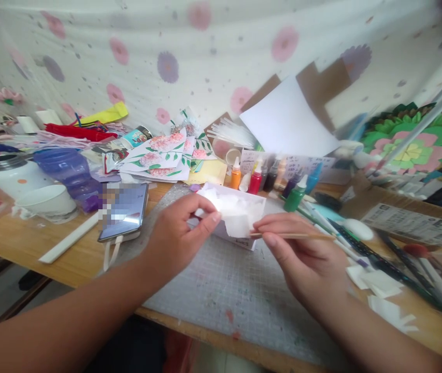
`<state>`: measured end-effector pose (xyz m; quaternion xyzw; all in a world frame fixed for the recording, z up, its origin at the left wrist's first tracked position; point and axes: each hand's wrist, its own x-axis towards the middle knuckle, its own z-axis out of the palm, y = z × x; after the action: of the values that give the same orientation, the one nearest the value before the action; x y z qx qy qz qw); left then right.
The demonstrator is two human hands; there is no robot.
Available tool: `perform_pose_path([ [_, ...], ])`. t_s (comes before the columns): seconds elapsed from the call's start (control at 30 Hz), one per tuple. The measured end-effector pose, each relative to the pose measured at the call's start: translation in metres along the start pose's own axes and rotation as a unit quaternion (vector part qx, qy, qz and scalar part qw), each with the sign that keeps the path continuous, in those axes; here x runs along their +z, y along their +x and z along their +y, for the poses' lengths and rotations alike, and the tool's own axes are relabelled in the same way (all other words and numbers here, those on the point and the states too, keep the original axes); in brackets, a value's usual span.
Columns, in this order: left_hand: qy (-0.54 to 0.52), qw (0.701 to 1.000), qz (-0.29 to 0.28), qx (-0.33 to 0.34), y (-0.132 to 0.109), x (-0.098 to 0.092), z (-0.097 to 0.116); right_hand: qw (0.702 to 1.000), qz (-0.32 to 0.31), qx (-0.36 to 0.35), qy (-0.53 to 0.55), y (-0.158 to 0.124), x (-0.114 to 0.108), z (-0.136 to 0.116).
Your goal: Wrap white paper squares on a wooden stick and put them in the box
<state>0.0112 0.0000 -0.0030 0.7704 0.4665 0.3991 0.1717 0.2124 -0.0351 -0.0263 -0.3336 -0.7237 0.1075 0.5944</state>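
My left hand [182,228] pinches a small piece of thin white paper [238,216] between thumb and forefinger above a grey gridded cutting mat [228,290]. My right hand [302,254] grips a thin wooden stick [294,235] that lies level, its left tip touching the lower edge of the paper. Just behind the paper stands a small white open box [255,202]. Both forearms reach in from the bottom of the view.
A phone [123,212] lies left of the mat. Small paint bottles [257,181] stand behind. Pens and brushes [360,243], white paper scraps [380,290], a white jar [13,173], a cup [47,199] and flower cut-outs [162,155] crowd the wooden table [73,259].
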Motion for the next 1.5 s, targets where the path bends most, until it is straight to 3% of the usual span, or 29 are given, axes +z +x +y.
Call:
perform_pose_path([
  [0.07, 0.048, 0.995, 0.043, 0.073, -0.001, -0.003, 0.000, 1.000, 0.016, 0.002, -0.015, 0.000, 0.000, 0.001],
  [0.1, 0.061, 0.991, 0.038, 0.112, -0.002, -0.004, 0.002, 1.000, 0.019, 0.001, -0.018, 0.000, 0.001, 0.001],
  [0.17, 0.062, 0.984, -0.014, 0.164, -0.006, -0.001, 0.005, 1.000, 0.014, -0.005, -0.010, -0.002, 0.002, 0.001],
  [0.23, 0.049, 0.982, -0.062, 0.174, -0.008, 0.004, 0.009, 1.000, 0.004, -0.012, 0.004, -0.003, 0.004, 0.001],
  [0.47, 0.004, 0.992, -0.080, 0.094, -0.005, 0.018, 0.014, 1.000, 0.005, -0.025, -0.010, -0.003, 0.007, 0.001],
  [0.8, 0.002, 0.995, -0.077, 0.063, -0.001, 0.020, 0.015, 0.999, 0.009, -0.035, -0.031, -0.003, 0.008, 0.003],
  [0.9, 0.031, 0.997, -0.062, 0.030, 0.005, 0.019, 0.009, 0.999, 0.024, -0.002, -0.033, -0.003, 0.007, 0.013],
  [1.1, 0.104, 0.993, -0.028, -0.058, 0.022, 0.011, -0.013, 0.987, 0.087, 0.135, -0.028, -0.001, 0.005, 0.040],
  [1.37, 0.118, 0.990, -0.024, -0.078, 0.031, 0.012, -0.026, 0.985, 0.079, 0.150, -0.025, -0.003, 0.007, 0.060],
  [1.5, 0.066, 0.995, 0.033, -0.071, 0.027, 0.006, -0.023, 0.983, 0.106, 0.147, -0.035, -0.002, 0.003, 0.061],
])
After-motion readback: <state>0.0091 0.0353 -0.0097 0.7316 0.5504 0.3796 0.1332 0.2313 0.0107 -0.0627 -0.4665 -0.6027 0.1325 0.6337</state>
